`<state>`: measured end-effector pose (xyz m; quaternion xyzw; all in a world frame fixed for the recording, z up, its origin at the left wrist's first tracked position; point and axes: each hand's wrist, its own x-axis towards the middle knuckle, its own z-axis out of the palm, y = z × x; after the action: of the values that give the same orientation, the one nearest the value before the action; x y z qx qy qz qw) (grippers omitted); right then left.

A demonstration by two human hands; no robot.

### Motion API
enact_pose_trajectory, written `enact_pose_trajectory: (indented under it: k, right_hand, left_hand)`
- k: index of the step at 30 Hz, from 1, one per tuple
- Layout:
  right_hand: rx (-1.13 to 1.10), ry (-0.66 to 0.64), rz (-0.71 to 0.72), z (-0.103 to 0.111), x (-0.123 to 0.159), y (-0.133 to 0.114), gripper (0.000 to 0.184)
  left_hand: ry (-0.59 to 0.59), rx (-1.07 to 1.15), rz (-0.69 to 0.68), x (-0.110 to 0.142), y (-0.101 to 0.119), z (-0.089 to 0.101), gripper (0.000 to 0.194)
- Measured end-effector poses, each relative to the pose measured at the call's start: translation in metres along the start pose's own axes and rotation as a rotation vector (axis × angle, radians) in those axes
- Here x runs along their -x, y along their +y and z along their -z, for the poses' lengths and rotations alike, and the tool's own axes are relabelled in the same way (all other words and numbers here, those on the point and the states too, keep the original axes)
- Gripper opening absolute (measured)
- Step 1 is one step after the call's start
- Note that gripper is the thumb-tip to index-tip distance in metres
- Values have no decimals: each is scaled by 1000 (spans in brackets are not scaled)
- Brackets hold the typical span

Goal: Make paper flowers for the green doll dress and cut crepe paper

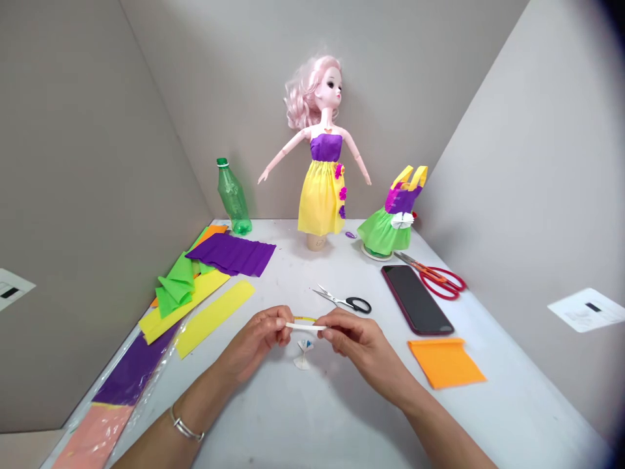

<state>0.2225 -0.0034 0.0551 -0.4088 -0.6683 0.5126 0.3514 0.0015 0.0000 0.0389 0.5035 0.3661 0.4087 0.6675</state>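
Observation:
Between my two hands a narrow white strip (pixel 305 327) is stretched across, slightly bowed. Fingers and thumb of my left hand (pixel 261 339) pinch its left end, and my right hand (pixel 360 339) pinches the right end. Just behind it shows a thin yellow band (pixel 306 318), also running between the fingers; I cannot tell whether it belongs to the same loop. Below the strip lies a small white paper scrap (pixel 303 361) with a blue mark. Small black-handled scissors (pixel 349 302) rest beyond my fingers, blades partly apart.
Doll (pixel 319 195) and green bottle (pixel 234 198) stand at the back, near a small dress (pixel 388 225). Red-handled scissors (pixel 439 280), phone (pixel 417 299) and folded orange paper (pixel 446 363) lie right. Purple (pixel 232 254), yellow (pixel 215 319) and green sheets (pixel 176 286) lie left.

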Motion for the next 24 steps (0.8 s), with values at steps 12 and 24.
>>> enact_pose_trajectory:
  k: [12,24]
  right_hand:
    - [174,153,205,-7,3,5,17]
    - [246,145,240,-7,4,4,18]
  left_hand:
    - [20,-283,-87,7,0,-11,22]
    - [42,-389,-74,3,-3,-8,21]
